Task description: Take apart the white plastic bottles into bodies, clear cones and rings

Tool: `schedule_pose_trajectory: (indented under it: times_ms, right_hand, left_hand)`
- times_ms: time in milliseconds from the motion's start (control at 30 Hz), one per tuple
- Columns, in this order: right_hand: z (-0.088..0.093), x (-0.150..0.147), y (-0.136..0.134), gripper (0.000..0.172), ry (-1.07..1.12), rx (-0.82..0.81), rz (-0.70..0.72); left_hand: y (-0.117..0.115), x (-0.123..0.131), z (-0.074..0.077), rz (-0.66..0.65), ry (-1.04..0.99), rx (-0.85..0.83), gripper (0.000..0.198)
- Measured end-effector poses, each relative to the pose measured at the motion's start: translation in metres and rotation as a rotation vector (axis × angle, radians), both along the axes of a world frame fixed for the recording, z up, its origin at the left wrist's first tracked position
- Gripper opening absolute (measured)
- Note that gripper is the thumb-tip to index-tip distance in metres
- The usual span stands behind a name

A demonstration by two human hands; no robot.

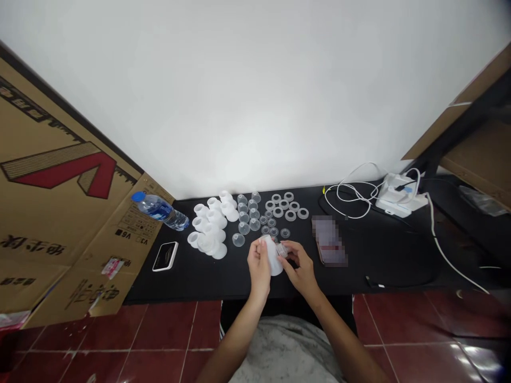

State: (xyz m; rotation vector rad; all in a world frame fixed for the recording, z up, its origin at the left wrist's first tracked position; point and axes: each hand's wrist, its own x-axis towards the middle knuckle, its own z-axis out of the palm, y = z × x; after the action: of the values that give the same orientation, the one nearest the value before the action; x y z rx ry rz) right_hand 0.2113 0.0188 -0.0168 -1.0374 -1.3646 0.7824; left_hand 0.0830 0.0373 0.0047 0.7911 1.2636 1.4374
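One white container (273, 259) sits in the grip of the left hand (259, 264), its inside hidden; the right hand (302, 269) pinches a clear fitting (281, 250) between fingertips, just beside the container's top. More white containers (215, 219) cluster left of the fingers, several mouths showing; clear domes (244, 214) and rings (290, 219) lie beyond them, and a blue-capped bottle (159, 208) is farther left.
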Motion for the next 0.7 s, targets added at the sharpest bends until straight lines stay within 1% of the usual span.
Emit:
schedule_pose_trajectory:
  times_ms: [67, 133, 200, 233, 300, 367, 433, 533, 600, 633, 700]
  right_hand:
    - [0.0, 0.001, 0.0, 0.033, 0.027, -0.009, 0.004]
    - [0.001, 0.002, 0.0, 0.034, 0.052, -0.013, 0.008]
    - [0.002, 0.002, 0.0, 0.035, 0.078, -0.041, 0.017]
    - [0.002, 0.002, 0.001, 0.035, 0.099, -0.065, 0.024]
    - [0.001, 0.002, 0.003, 0.036, 0.162, -0.122, 0.047]
    - [0.001, 0.002, 0.005, 0.037, 0.239, -0.163, 0.07]
    - [0.002, 0.002, 0.007, 0.037, 0.292, -0.181, 0.087]
    - [0.005, 0.004, 0.008, 0.031, 0.305, -0.186, 0.1]
    - [0.008, 0.005, 0.008, 0.028, 0.296, -0.196, 0.113]
    - [0.009, 0.005, 0.008, 0.027, 0.288, -0.202, 0.117]
    - [0.01, 0.005, 0.008, 0.029, 0.271, -0.209, 0.115]
  left_hand:
    - [-0.006, -0.003, 0.002, -0.002, 0.173, 0.069, 0.049]
    - [-0.011, -0.014, 0.009, -0.036, 0.43, 0.161, 0.044]
    - [-0.014, -0.03, 0.02, -0.14, 0.699, 0.245, 0.035]
    - [-0.015, -0.039, 0.024, -0.178, 0.789, 0.275, 0.03]
    - [-0.017, -0.055, 0.031, -0.21, 0.86, 0.295, 0.025]
    - [-0.018, -0.067, 0.031, -0.22, 0.839, 0.274, 0.021]
    - [-0.018, -0.074, 0.026, -0.28, 0.734, 0.222, 0.02]
    - [-0.015, -0.078, 0.015, -0.424, 0.433, 0.106, 0.029]
    - [-0.013, -0.078, 0.01, -0.464, 0.275, 0.049, 0.037]
    - [-0.011, -0.078, 0.009, -0.459, 0.245, 0.04, 0.039]
    - [-0.008, -0.078, 0.01, -0.441, 0.279, 0.051, 0.04]
